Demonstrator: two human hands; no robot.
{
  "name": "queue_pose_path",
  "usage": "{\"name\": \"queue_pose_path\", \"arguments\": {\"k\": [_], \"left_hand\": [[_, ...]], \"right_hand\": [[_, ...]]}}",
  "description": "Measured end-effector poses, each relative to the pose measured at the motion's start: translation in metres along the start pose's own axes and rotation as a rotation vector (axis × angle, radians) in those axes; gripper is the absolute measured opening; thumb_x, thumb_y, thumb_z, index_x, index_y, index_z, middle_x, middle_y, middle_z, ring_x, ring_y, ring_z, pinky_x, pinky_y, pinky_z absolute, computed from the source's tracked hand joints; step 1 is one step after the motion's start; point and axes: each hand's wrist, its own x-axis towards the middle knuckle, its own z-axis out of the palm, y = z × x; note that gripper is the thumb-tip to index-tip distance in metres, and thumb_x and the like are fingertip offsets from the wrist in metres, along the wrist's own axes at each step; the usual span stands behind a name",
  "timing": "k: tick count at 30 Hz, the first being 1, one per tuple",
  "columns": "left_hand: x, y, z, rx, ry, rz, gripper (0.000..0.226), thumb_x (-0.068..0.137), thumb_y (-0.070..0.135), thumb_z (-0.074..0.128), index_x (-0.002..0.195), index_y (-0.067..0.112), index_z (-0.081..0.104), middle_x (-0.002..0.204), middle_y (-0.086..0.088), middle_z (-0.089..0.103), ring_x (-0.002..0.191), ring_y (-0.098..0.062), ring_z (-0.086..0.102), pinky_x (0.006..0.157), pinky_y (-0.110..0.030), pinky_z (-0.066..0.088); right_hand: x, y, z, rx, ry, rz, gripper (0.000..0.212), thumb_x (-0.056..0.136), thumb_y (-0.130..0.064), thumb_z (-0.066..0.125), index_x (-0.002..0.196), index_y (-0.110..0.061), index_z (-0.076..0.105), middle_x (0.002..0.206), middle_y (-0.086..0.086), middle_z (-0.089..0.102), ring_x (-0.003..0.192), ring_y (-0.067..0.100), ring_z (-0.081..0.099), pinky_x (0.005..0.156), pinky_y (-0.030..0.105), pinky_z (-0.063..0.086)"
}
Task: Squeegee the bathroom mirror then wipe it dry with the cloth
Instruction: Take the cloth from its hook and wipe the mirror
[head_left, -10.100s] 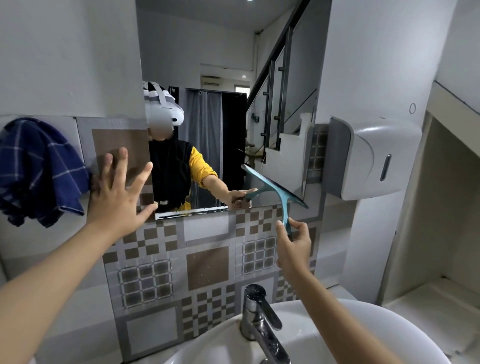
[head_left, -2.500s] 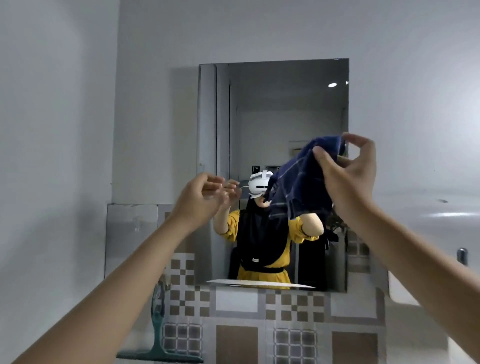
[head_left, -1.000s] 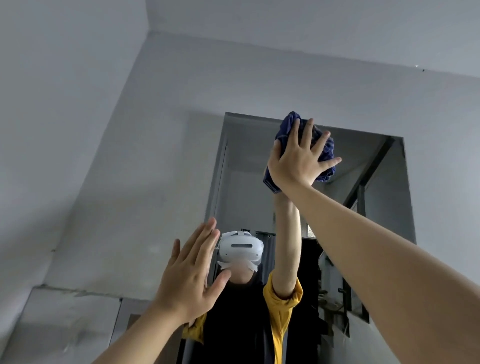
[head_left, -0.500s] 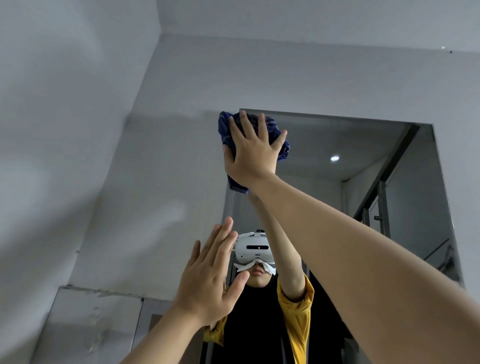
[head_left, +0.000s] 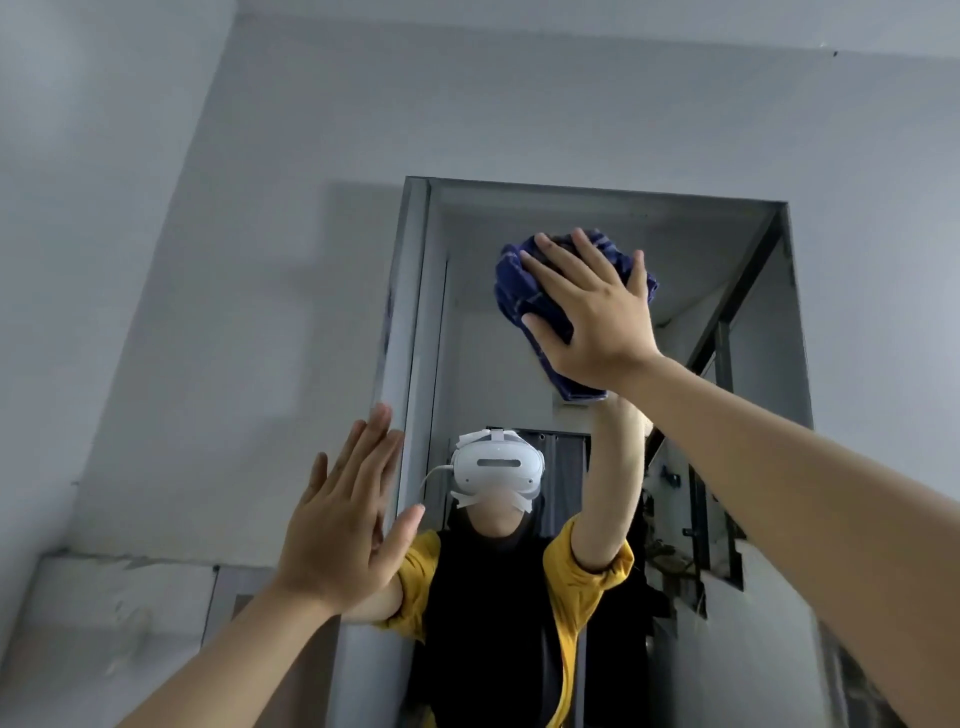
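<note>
The tall mirror (head_left: 727, 291) hangs on the white wall ahead and above me. My right hand (head_left: 592, 312) is spread flat over a bunched dark blue checked cloth (head_left: 514, 283), pressing it against the upper middle of the glass. My left hand (head_left: 343, 525) is held up flat with fingers together, empty, at the mirror's lower left edge. The squeegee is out of view. The mirror reflects a person in a yellow and black top with a white headset.
A plain white wall (head_left: 234, 312) surrounds the mirror, and the side wall (head_left: 78, 208) stands close on the left. A grey tiled band (head_left: 114, 623) starts at the lower left. The reflection shows a stair railing on the right.
My right hand has slid the cloth from the mirror's top left corner to the right and slightly down. My left hand stays raised and flat near the lower left edge.
</note>
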Motion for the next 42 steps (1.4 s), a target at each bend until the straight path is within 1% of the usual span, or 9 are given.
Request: {"name": "queue_pose_path", "arguments": {"k": [4,8,16,21,23,27,33,38,42], "left_hand": [[0.0,0.002,0.0,0.013,0.02,0.015,0.07,0.09,0.05,0.034,0.147,0.012,0.02,0.159,-0.007,0.016,0.146,-0.023,0.016,0.109,-0.057,0.031],[0.0,0.0,0.001,0.056,0.022,0.005,0.071,0.089,0.05,0.033,0.145,0.008,0.024,0.158,-0.008,0.017,0.145,-0.023,0.018,0.107,-0.057,0.033],[-0.002,0.007,-0.003,0.209,-0.025,-0.032,0.072,0.091,0.057,0.015,0.147,0.012,0.017,0.159,-0.008,0.015,0.146,-0.024,0.014,0.111,-0.059,0.021],[-0.003,0.013,-0.006,0.319,-0.065,-0.059,0.072,0.09,0.053,0.017,0.148,0.011,0.017,0.159,-0.007,0.012,0.146,-0.023,0.01,0.115,-0.042,-0.001],[-0.002,0.012,-0.008,0.335,-0.072,-0.049,0.072,0.089,0.051,0.021,0.147,0.009,0.018,0.159,-0.008,0.011,0.146,-0.023,0.009,0.115,-0.041,-0.003],[0.001,0.009,-0.011,0.319,-0.115,-0.034,0.073,0.09,0.054,0.018,0.148,0.011,0.013,0.16,-0.006,0.005,0.147,-0.02,0.003,0.114,-0.048,0.006],[-0.018,-0.004,-0.017,0.165,-0.157,-0.013,0.07,0.092,0.056,0.011,0.149,0.016,0.009,0.16,-0.002,0.005,0.147,-0.017,0.001,0.116,-0.053,0.01],[-0.042,-0.025,-0.018,0.104,-0.201,0.085,0.072,0.092,0.048,0.034,0.15,0.02,0.002,0.16,0.001,-0.004,0.147,-0.013,-0.006,0.114,-0.046,0.0],[-0.049,-0.03,-0.012,0.054,-0.212,0.099,0.07,0.093,0.048,0.03,0.15,0.017,0.004,0.16,-0.001,0.0,0.147,-0.014,-0.002,0.114,-0.046,0.006]], "right_hand": [[-0.029,0.046,-0.011,-0.032,0.04,0.182,0.058,0.089,-0.05,0.045,0.144,-0.034,0.038,0.155,-0.008,0.033,0.146,0.025,0.02,0.107,0.071,0.01],[-0.064,0.082,-0.023,-0.025,0.102,0.373,0.058,0.09,-0.049,0.045,0.145,-0.034,0.035,0.156,-0.006,0.032,0.147,0.025,0.019,0.108,0.069,0.007],[-0.106,0.074,-0.024,-0.062,0.129,0.691,0.057,0.093,-0.045,0.042,0.148,-0.032,0.029,0.158,-0.003,0.027,0.148,0.028,0.014,0.107,0.071,0.006],[-0.107,0.033,-0.016,-0.034,0.13,0.856,0.059,0.094,-0.043,0.04,0.15,-0.031,0.024,0.16,-0.002,0.022,0.148,0.031,0.01,0.106,0.072,0.003],[-0.103,0.016,-0.013,-0.022,0.111,0.865,0.06,0.094,-0.043,0.04,0.15,-0.031,0.023,0.16,-0.002,0.02,0.148,0.031,0.008,0.106,0.072,0.001],[-0.09,-0.025,-0.004,0.007,0.106,0.811,0.059,0.094,-0.042,0.042,0.149,-0.028,0.028,0.16,-0.002,0.021,0.148,0.031,0.008,0.105,0.073,0.001],[-0.047,-0.093,0.019,0.039,0.079,0.727,0.059,0.093,-0.042,0.041,0.148,-0.03,0.029,0.159,-0.003,0.023,0.148,0.03,0.008,0.105,0.074,0.002],[-0.022,-0.142,0.036,0.065,0.068,0.574,0.059,0.091,-0.039,0.045,0.147,-0.028,0.033,0.158,0.001,0.027,0.147,0.035,0.011,0.104,0.075,0.003],[-0.014,-0.171,0.044,0.054,0.025,0.432,0.059,0.09,-0.038,0.045,0.146,-0.027,0.034,0.157,0.002,0.029,0.146,0.037,0.014,0.103,0.076,0.004]]}}
